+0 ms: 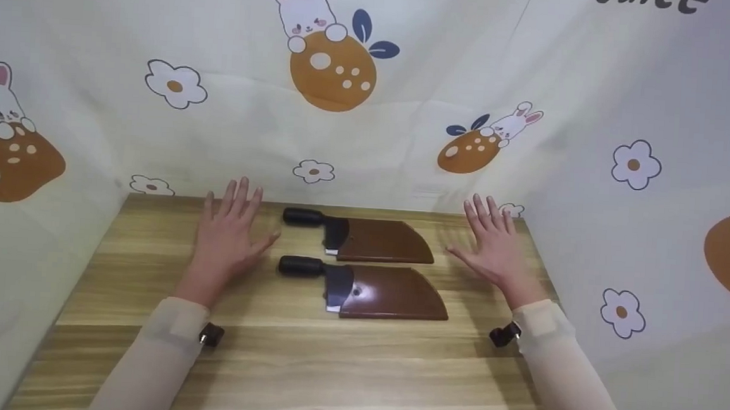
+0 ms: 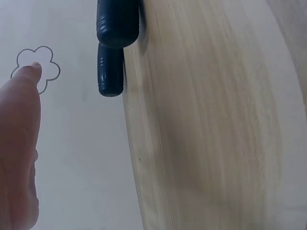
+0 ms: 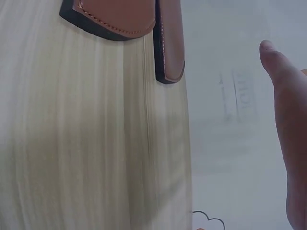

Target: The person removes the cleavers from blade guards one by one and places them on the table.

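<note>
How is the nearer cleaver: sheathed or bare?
Sheathed: in the head view, a brown cover hides most of its blade; the black handle and a blade strip beside it show.

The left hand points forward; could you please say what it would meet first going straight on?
The left hand would probably meet the patterned cloth at the back; the far sheathed cleaver lies to its right, off that line. Depth is unclear.

Between the left fingers [image 1: 239, 200] and right fingers [image 1: 483, 214], sheaths [image 1: 394, 292] are brown, handles [image 1: 301, 266] black; under them, the table [image 1: 355, 369] is streaked tan. Beyond the fingers, the cream cloth [image 1: 224, 25] bears white rabbits [image 1: 304, 12], orange fruit [image 1: 332, 84], navy leaves [image 1: 362, 26] and white flowers [image 1: 176, 85].
</note>
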`<move>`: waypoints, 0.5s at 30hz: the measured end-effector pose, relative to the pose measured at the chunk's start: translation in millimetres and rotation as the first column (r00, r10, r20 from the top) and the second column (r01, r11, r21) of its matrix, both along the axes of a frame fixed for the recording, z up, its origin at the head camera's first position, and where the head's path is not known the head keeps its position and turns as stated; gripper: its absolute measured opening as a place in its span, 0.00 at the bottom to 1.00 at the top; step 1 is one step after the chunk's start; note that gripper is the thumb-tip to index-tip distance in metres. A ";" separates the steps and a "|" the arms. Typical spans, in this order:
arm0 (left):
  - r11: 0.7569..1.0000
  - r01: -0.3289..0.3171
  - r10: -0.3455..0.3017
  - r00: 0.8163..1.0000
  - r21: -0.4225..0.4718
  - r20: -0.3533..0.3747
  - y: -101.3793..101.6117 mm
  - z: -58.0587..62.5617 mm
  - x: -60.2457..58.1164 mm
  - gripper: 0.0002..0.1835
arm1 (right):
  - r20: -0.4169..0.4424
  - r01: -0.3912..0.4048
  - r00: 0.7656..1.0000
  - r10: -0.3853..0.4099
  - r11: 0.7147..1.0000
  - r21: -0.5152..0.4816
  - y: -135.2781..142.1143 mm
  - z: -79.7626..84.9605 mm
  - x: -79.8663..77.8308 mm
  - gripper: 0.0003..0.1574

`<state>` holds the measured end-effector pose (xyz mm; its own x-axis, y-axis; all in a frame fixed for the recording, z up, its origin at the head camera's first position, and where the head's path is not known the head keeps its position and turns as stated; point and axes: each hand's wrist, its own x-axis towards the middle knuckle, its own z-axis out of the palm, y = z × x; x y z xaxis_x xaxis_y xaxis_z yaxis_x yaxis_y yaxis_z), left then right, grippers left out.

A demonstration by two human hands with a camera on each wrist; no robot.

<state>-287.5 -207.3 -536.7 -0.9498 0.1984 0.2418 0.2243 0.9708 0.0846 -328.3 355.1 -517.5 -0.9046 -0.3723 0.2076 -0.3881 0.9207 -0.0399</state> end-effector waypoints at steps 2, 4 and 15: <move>1.000 0.007 -0.007 1.000 0.005 0.003 3.1 -0.6 1.3 0.54 | -0.011 -0.014 1.000 0.014 1.000 -0.008 -1.7 -1.1 2.8 0.68; 1.000 0.012 -0.013 1.000 0.009 0.010 6.1 -1.0 2.7 0.54 | -0.014 -0.025 1.000 0.025 1.000 -0.010 -3.7 -2.4 5.1 0.69; 0.996 0.083 -0.084 0.996 0.040 0.011 20.5 -5.8 9.9 0.54 | -0.048 -0.183 0.982 0.181 0.982 -0.042 -18.7 -12.4 15.9 0.71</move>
<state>-277.6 -186.8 -542.5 -0.9333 0.2676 0.2393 0.3031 0.9446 0.1257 -312.4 336.4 -529.9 -0.8123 -0.5191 0.2657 -0.5514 0.8321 -0.0599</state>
